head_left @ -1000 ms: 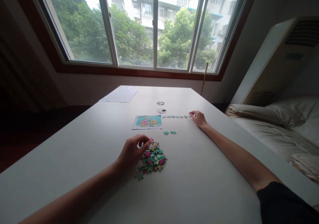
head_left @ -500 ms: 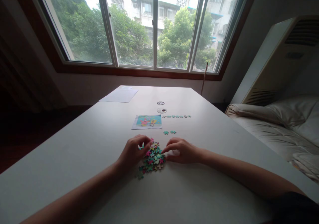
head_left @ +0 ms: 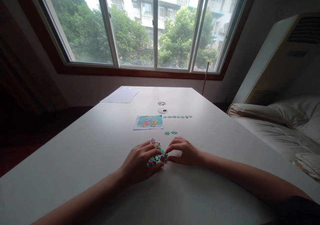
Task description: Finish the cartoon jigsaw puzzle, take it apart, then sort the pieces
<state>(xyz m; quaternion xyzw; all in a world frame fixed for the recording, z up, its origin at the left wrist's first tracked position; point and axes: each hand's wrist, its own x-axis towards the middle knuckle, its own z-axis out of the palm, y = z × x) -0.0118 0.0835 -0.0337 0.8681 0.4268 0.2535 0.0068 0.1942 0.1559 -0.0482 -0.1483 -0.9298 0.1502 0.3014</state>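
A pile of jigsaw puzzle pieces (head_left: 158,157), mostly green and teal with some pink, lies on the white table between my hands. My left hand (head_left: 140,160) reaches over the pile from the left, thumb and fingers apart, covering part of it. Pieces show in the gap between its thumb and index finger. At the pile's right edge is my right hand (head_left: 183,151), its thumb and index finger curved and apart, fingertips close to the pieces. Beyond the hands sit two loose teal puzzle pieces (head_left: 167,133) and a small cartoon picture sheet (head_left: 148,122).
A row of several puzzle pieces (head_left: 174,117) runs to the right of the picture sheet. Two round items (head_left: 162,111) lie farther back. White paper (head_left: 120,96) rests at the table's far left corner. A pale sofa (head_left: 265,128) stands on the right.
My left hand has shifted right and nearer, spreading over the pile. The near-left pieces have been gathered in or covered. My right hand has barely moved.
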